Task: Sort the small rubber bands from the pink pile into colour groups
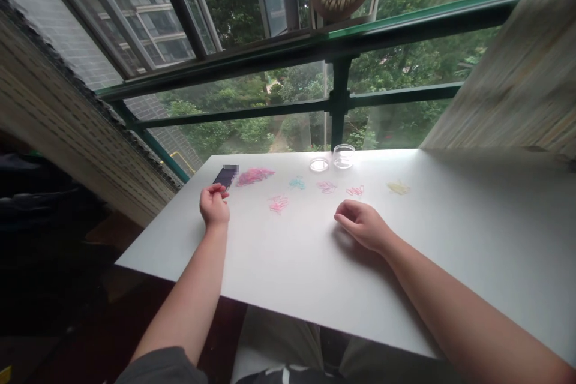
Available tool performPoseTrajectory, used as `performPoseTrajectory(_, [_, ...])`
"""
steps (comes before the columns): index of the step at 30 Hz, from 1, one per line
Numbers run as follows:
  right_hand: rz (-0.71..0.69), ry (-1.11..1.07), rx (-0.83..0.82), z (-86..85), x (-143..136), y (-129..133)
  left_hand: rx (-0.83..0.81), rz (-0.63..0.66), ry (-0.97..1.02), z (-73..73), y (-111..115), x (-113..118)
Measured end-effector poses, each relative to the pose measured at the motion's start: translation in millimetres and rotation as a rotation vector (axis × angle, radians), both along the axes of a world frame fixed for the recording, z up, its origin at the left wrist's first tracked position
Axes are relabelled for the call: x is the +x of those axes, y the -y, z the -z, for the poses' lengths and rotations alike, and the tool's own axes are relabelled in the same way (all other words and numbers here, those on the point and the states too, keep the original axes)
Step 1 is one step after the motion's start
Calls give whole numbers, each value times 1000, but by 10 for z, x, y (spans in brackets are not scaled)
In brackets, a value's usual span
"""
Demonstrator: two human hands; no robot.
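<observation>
At the table's far left, my left hand [214,204] has its fingers curled at the near end of a dark phone [226,176] and seems to grip it. My right hand [360,223] rests on its side on the white table, loosely closed, with nothing visible in it. Beyond it lie a few red loops [355,191], a lilac group [326,186] and a pale yellow group [398,188], all looking like small elastic bands. A larger mixed pink and purple heap [254,176] lies beside the phone. Between the hands are pink bands [278,203] and blue-green bands [297,182].
A clear round container [344,156] stands at the table's far edge, with a clear round lid [319,164] left of it. Behind the white table [288,264] run green window rails [339,96]. Curtains [504,66] hang on both sides. A round woven object [320,3] is by the window.
</observation>
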State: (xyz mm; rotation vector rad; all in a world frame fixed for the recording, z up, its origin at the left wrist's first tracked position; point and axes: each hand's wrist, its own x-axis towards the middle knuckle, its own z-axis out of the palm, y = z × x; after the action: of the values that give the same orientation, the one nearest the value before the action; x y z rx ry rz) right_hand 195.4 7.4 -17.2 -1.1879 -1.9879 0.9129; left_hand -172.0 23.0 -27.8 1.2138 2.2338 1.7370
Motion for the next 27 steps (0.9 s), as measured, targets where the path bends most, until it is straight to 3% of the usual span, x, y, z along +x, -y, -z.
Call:
performPoseTrajectory(4, [-19,19,12,13,-19,6,-135,41,-118,41,394,-148])
performPoseTrajectory(7, [-30,13,20,19,-29,8,-290,118,-278,7,507,-112])
performPoseTrajectory(10, [-25,-2,29,15,-33,7,-527,183,-563,-35,449,-27])
performPoseTrajectory(12, [-17,-12,27,7,-36,9,-597,187,-651,-46,373,8])
performPoseTrajectory(27, [-16,-15,36,-39,-54,30,-677,140,-721,-190,120,-95])
